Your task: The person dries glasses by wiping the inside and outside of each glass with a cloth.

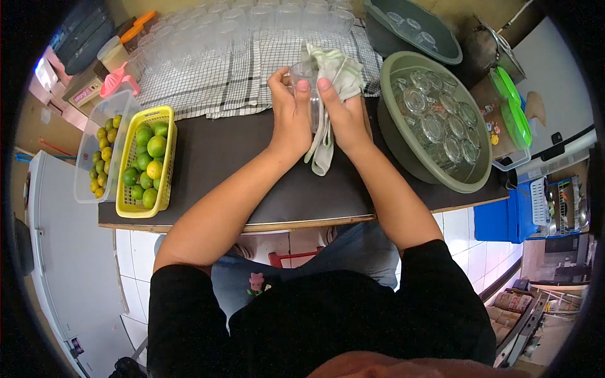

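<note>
The left hand (291, 113) is partly closed around one side of a clear drinking glass (313, 104), its thumb pointing up along the wall. The right hand (345, 120) is curled too, gripping a white and green dishcloth (340, 72) against the other side of the glass; part of the cloth hangs down between the wrists. The glass is over the dark desk (252, 176), to the left of the round green basin (391, 135), in front of the person.

The round green basin stands at the right part of the desk and contains many clear glasses (433, 126). Behind it is a grey-green tub (409, 47) with a few more glasses inside. Just to its right are plastic containers with bright green lids (515, 123), and below these, lower than the desk top, is a blue bin (498, 217).

To the left of the round green basin, beyond the hands, a checkered cloth (214, 88) lies on the desk, with rows of clear tumblers (271, 22) on its far part. Farthest left of the basin, near the desk's front edge, a yellow basket (128, 205) holds green and yellowish limes (144, 134). Beside it, a clear plastic box (85, 170) holds smaller citrus fruits (101, 160), and a pink citrus juicer (116, 82) is behind them.
</note>
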A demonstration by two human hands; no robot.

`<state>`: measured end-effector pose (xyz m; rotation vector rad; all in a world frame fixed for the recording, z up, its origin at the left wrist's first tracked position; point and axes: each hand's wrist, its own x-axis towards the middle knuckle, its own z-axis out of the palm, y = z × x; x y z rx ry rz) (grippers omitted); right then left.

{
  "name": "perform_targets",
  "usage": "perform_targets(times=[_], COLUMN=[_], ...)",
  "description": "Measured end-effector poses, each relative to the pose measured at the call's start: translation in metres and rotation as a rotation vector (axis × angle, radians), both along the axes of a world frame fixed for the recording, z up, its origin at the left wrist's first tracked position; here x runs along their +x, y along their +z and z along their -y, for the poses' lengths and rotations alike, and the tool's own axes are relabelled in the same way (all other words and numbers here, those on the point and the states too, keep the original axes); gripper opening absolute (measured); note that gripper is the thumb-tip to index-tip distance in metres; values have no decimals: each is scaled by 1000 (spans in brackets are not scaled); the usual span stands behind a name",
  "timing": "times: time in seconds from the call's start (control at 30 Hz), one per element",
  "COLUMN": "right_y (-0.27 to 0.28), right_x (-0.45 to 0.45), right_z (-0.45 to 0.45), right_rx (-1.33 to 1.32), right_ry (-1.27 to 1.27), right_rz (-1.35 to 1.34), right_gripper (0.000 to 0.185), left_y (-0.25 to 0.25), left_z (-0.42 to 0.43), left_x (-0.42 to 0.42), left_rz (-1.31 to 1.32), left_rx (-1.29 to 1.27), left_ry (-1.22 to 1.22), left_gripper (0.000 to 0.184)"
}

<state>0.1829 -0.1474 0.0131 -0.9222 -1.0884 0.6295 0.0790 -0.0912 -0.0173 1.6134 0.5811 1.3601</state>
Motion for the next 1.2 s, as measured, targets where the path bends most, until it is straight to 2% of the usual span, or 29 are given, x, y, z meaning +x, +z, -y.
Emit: perform_targets(times=[0.07,0.1,0.13,0.17,0.2,0.23,0.27,0.3,0.33,0.37,0.4,0.43,0.47,0.5,0.57,0.6,0.63,0.67,0.7,0.77,0.83,0.87,0.9,0.97,1.03,1.13,1.17,1.2], right_y=[-4,-1,2,-3,3,9,6,6,7,-1,1,7,13,9,-2,3,4,4,6,9,16,8,5,0,3,4,3,7], right_x=[7,10,15,25,30,35,41,40,40,47,42,31,20,22,31,30,31,31,29,21,9,14,16,22,30,35,33,30], right_z=[-8,-8,-8,-12,-9,-7,-12,-11,-11,-13,-15,-15,-8,-11,-18,-13,-13,-14,-14,-12,-5,-9,-11,-14,-13,-12,-12,-10], right_rx=[-76,-153,-231,-304,-319,-333,-287,-284,-280,-233,-260,-285,-274,-273,-371,-353,-354,-365,-375,-369,-384,-342,-342,-296,-222,-173,-66,45], right_ry=[33,73,115,196,377,562,910,984,1060,1096,967,833,729,726,432,422,425,404,382,347,61,37,39,-230,-316,-402,-584,-758], right_rz=[-232,-357,-482,-538,-615,-689,-928,-962,-994,-888,-922,-954,-821,-822,-810,-796,-794,-758,-722,-646,-424,-394,-394,-147,-121,-117,182,485], right_gripper=[47,53,59,81,89,97,101,102,103,98,95,92,78,78,66,56,56,49,43,47,51,56,56,62,62,62,63,64], left_y=[-11,-7,-2,2,10,12,0,1,-2,-3,-7,15,5,4,2,-5,-11,-18,-20,-26,-22,-21,-19,-13,-2,7,10,15], left_z=[-15,-19,-23,-26,-31,-38,-50,-52,-44,-39,-35,-12,-15,-14,-10,-18,-25,-31,-35,-42,-44,-45,-46,-50,-51,-51,-49,-44], left_x=[7,11,14,14,3,-4,-5,-8,-5,-2,1,-6,-3,-2,-2,0,-1,-4,-5,-4,-5,-6,-9,-12,-17,-17,-16,-14], left_rz=[-201,-204,-8,192,305,393,361,328,267,252,233,299,371,446,470,503,536,633,633,698,695,694,680,611,461,374,374,338], left_rx=[40,37,-203,-440,-650,-907,-957,-1006,-981,-1092,-1203,-1235,-1269,-1303,-1297,-1291,-1282,-1252,-1251,-1237,-1202,-1165,-1153,-1160,-1187,-1186,-1185,-1054], left_ry=[46,42,-80,-197,-270,-297,-392,-486,-482,-529,-580,-647,-723,-799,-786,-879,-970,-1128,-1126,-1272,-1288,-1305,-1293,-1253,-1203,-1089,-1087,-951], left_gripper=[76,76,86,96,96,90,84,78,65,64,63,68,69,72,71,70,69,58,58,58,59,61,68,70,75,84,84,84])
